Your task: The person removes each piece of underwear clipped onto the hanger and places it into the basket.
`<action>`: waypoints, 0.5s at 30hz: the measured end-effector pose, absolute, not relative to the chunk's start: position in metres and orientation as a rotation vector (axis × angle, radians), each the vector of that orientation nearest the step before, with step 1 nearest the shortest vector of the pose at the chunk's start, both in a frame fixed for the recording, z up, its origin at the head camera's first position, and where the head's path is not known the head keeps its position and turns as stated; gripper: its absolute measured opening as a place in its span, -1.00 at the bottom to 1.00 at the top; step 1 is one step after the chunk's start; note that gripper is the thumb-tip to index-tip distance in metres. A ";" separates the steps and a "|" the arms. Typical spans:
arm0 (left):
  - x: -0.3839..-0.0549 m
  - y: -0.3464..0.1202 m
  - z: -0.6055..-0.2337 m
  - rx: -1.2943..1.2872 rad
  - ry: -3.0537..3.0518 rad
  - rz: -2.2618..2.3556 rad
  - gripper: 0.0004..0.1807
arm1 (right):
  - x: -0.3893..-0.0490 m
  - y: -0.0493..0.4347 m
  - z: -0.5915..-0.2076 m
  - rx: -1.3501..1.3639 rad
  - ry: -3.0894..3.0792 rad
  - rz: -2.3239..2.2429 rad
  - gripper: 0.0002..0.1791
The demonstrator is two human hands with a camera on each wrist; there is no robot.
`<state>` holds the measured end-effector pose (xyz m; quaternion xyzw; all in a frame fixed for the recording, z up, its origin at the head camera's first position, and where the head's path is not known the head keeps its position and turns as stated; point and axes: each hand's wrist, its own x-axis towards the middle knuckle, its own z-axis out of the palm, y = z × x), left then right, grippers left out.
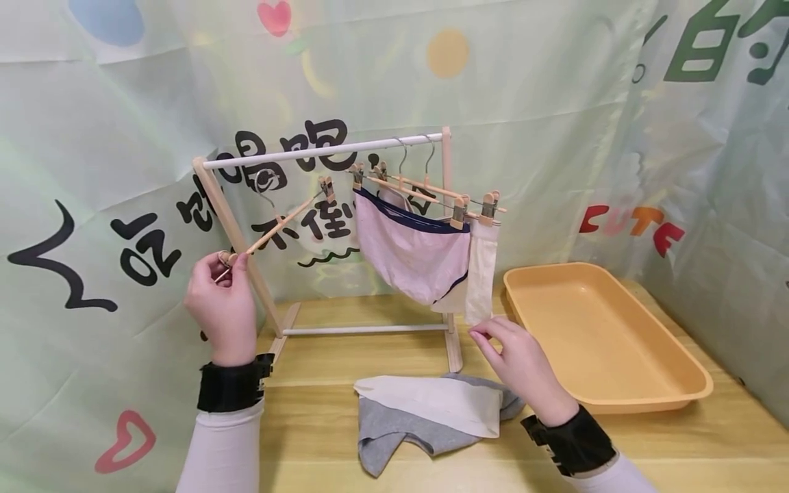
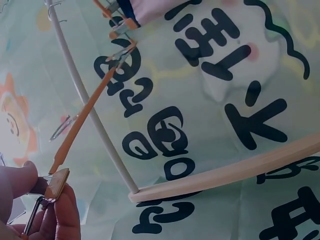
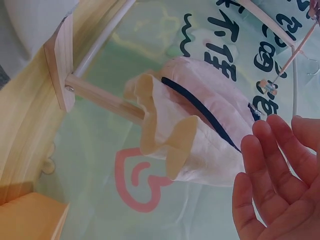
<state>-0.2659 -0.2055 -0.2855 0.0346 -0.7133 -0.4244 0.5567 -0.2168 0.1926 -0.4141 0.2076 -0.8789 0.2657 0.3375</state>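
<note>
My left hand [image 1: 222, 301] pinches one end of a wooden clip hanger [image 1: 280, 224], at its clip; the left wrist view shows thumb and fingers around that wooden clip [image 2: 57, 184]. The hanger slants upward to a second clip [image 1: 327, 189] that bears no cloth. My right hand [image 1: 514, 359], fingers loosely bent, is just below a hanging cream cloth piece [image 1: 479, 274]; nothing shows in its palm in the right wrist view. Pink underpants [image 1: 409, 243] with navy trim hang beside that cloth from clip hangers on the drying rack's white rod [image 1: 333, 150].
A grey cloth [image 1: 385, 421] with a white cloth piece [image 1: 431, 402] over it lies on the wooden table [image 1: 314, 438] before the rack. At the right stands a yellow-orange tray [image 1: 607, 332]. A printed curtain [image 1: 530, 123] forms the backdrop.
</note>
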 end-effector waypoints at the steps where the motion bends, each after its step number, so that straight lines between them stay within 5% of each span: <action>1: -0.266 -0.206 -0.285 0.081 -1.679 -1.000 -0.59 | -0.217 0.192 -0.414 0.545 -2.288 0.690 -0.90; 15: -0.270 -0.209 -0.259 0.122 -1.633 -0.953 -0.67 | -0.216 0.192 -0.414 0.544 -2.295 0.686 -0.92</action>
